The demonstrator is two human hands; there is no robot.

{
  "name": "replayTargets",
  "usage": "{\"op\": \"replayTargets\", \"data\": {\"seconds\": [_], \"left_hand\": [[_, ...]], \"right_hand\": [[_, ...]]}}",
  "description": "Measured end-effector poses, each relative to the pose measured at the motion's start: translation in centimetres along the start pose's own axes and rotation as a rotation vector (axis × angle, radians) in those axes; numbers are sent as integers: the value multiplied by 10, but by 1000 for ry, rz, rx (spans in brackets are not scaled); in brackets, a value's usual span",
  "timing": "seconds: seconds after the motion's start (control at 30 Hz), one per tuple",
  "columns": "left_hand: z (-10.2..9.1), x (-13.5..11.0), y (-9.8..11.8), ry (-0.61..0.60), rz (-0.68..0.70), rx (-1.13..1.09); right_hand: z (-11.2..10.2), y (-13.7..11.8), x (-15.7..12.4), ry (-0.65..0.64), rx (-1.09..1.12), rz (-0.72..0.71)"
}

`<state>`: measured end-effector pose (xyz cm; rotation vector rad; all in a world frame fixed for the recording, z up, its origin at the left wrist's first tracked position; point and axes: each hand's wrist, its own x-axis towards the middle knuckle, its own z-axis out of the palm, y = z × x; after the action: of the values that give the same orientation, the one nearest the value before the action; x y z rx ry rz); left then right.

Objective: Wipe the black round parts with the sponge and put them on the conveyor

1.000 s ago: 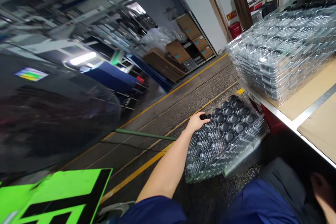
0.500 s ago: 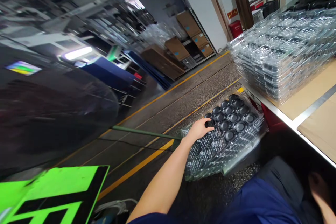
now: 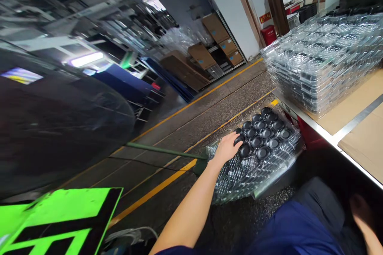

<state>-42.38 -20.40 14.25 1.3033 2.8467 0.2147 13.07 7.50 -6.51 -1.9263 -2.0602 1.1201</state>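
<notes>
My left hand (image 3: 229, 147) reaches down to a clear plastic tray (image 3: 251, 163) set low beside the workbench. Its thumb and fingers are closed about a black round cup-like part (image 3: 238, 140) at the tray's left side. Several more such black parts (image 3: 266, 133) sit in rows in the tray pockets, and one black part (image 3: 244, 150) lies just beside my thumb. The pockets nearer to me show no black parts. My right hand (image 3: 360, 207) is low at the right, in shadow by the bench edge; its fingers are blurred.
A tall stack of clear trays (image 3: 317, 67) with black parts stands on the workbench (image 3: 356, 127). A green bar (image 3: 164, 150) runs toward the tray from the left. A bright green board (image 3: 66, 215) is at the lower left. Cardboard boxes (image 3: 215, 28) stand farther back.
My left hand has shifted slightly left. A black part now shows in the pocket beside my thumb, where none was visible before. My right hand stays low at the right.
</notes>
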Motion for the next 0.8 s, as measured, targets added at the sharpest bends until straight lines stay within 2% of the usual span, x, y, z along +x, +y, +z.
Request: {"op": "replayTargets", "data": {"seconds": [0.1,0.17,0.3,0.4,0.5,0.6,0.7,0.8], "left_hand": [[4,13,-18,-159,35,-15],[7,17,-22,-220,32,-30],[6,20,-21,-199,10,-33],[-5,17,-16,-124,-40,-63],[-21,2,-3,-130,-45,-199],[-34,-23,23,-275,-11,-330],[-39,-40,50,-344,-7,-297],[-40,-48,67,-390,3,-240]], "right_hand": [[1,2,0,-37,62,89],[3,6,0,-56,91,118],[8,14,2,-66,98,74],[10,15,2,-43,126,59],[10,12,1,-30,158,83],[9,11,2,-38,139,83],[5,4,5,-57,112,55],[-3,-17,-3,-51,53,37]]}}
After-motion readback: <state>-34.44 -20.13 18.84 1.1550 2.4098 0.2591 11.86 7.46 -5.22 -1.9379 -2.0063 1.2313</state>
